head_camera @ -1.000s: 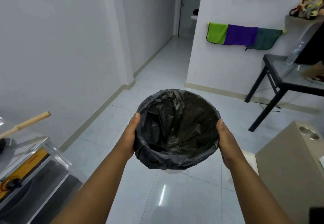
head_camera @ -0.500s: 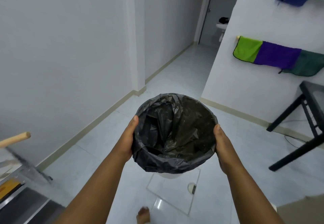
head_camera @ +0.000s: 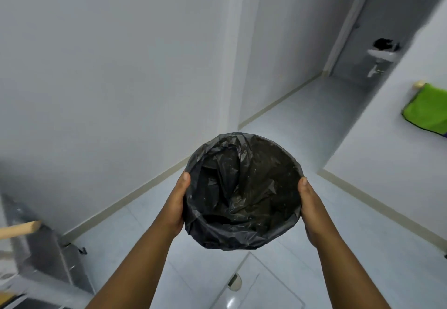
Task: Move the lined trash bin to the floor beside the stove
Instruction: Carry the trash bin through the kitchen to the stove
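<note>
The round trash bin (head_camera: 244, 192), lined with a crumpled black bag, hangs in the air in front of me above the floor. My left hand (head_camera: 175, 208) clasps its left side and my right hand (head_camera: 310, 210) clasps its right side, thumbs at the rim. The bin's opening faces up and looks empty. The metal stove (head_camera: 46, 255) shows blurred at the lower left edge, with a wooden handle (head_camera: 20, 228) sticking out over it.
Pale tiled floor (head_camera: 302, 119) runs ahead into a corridor toward a wall sink (head_camera: 382, 54). A square floor hatch (head_camera: 256, 284) lies below the bin. White walls stand left and right; a green towel (head_camera: 428, 109) hangs at the right.
The view has swung left and up: the black table and cardboard box left the frame, and the stove slid to the lower left. Both hands keep the same hold on the bin.
</note>
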